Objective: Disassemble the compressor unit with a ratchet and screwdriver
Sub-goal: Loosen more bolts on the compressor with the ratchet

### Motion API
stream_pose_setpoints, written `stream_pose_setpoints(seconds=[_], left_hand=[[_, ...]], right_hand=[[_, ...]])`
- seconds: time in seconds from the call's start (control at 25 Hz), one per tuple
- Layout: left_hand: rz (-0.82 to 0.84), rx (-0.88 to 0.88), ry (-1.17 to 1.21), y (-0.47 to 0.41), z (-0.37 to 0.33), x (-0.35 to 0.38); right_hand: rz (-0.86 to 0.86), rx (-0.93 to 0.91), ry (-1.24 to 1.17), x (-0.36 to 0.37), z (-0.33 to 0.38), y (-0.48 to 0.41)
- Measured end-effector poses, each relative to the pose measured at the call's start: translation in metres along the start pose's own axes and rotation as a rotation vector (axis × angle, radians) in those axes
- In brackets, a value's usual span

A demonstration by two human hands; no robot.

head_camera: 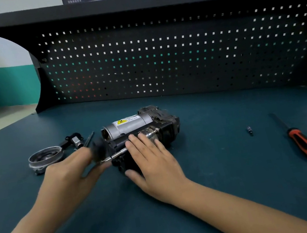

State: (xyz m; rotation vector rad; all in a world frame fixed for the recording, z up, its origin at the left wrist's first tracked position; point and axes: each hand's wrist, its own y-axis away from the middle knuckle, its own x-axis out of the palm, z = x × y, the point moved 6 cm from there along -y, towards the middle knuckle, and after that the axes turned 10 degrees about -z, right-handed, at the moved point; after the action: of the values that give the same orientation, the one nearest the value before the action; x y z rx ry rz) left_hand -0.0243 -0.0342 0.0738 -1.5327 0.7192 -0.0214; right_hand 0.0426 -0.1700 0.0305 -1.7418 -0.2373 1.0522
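Right hand: flat, fingers straight and close together, palm down on the near top of the compressor, thumb against its near face. It holds nothing and reads as a steadying press.

Left hand: motion-blurred. Its fingers appear closed round the black handle end of the ratchet. The steel shank runs right from there and passes under the right fingers to a head seated on the body.

Compressor: lies on its side at mid-bench, silver motor can with a yellow label on the far side, black cast housing on the near and right sides.

Handling (judgement): metal throughout, so heavy and rigid, but the round can could roll or skid on the smooth mat under wrench torque. Best hold is down on the blocky black housing, close to the fastener. Keep off the thin can and its open left end.

Left of it, apart: a round cover, a small connector, and long bolts, likely parts already off.

Well to the right: a loose bit, then the screwdriver, red-and-black grip, untouched.
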Motion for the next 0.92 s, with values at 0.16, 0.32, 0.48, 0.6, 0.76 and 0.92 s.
stream_pose_setpoints(seconds=[0.16, 0.32, 0.48, 0.6, 0.76, 0.92], left_hand=[[-0.081, -0.497, 0.232, -0.008, 0.029, 0.005], [-0.07, -1.005, 0.592, -0.001, 0.053, 0.022], [-0.066, -1.249, 0.838, -0.001, 0.052, 0.033], [-0.058, -1.256, 0.847, 0.0, 0.052, 0.034], [-0.049, -0.863, 0.585, -0.013, 0.042, 0.017], [0.038, 0.06, 0.067, -0.03, -0.001, -0.007]], right_hand=[[-0.312, -0.058, -0.098, -0.015, -0.015, -0.013], [-0.34, -0.074, -0.05, -0.021, -0.037, -0.022], [-0.37, -0.11, -0.082, -0.019, -0.037, -0.026], [-0.396, -0.173, -0.031, -0.021, -0.036, -0.029], [-0.398, -0.314, 0.059, -0.021, -0.032, -0.034], [-0.385, -0.333, 0.076, -0.02, -0.032, -0.038]])
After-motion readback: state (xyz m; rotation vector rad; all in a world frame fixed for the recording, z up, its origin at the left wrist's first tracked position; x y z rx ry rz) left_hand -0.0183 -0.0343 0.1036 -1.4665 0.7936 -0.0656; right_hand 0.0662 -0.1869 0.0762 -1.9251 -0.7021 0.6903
